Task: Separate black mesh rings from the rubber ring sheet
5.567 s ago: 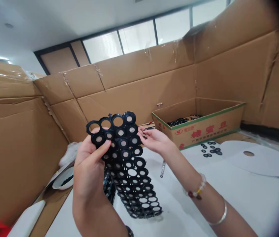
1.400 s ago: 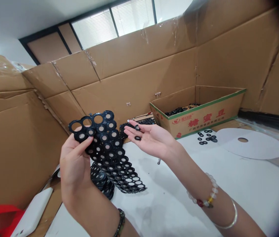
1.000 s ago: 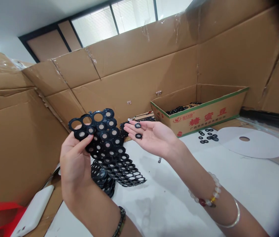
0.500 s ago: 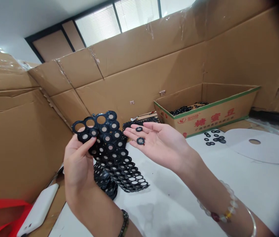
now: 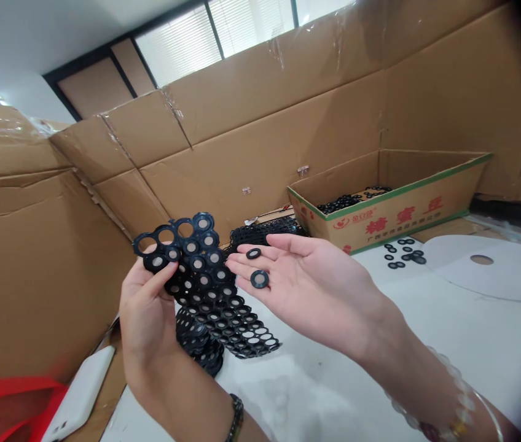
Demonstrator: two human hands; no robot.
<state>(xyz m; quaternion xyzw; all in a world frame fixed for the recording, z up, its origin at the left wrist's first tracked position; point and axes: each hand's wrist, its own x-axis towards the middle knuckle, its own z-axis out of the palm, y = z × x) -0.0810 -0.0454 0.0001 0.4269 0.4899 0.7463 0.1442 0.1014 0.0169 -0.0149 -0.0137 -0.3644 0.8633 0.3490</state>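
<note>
The left hand (image 5: 145,307) pinches a long black perforated rubber sheet of ringed washers (image 5: 200,276) between thumb and fingers, its lower end trailing onto the white surface (image 5: 334,399). The right hand (image 5: 316,288) lies spread, palm up, holding two small black rubber rings (image 5: 259,279).

Left hand (image 5: 144,307) holding black washer sheet (image 5: 205,276), open right hand (image 5: 316,291) bearing two loose washers (image 5: 259,279)
</note>
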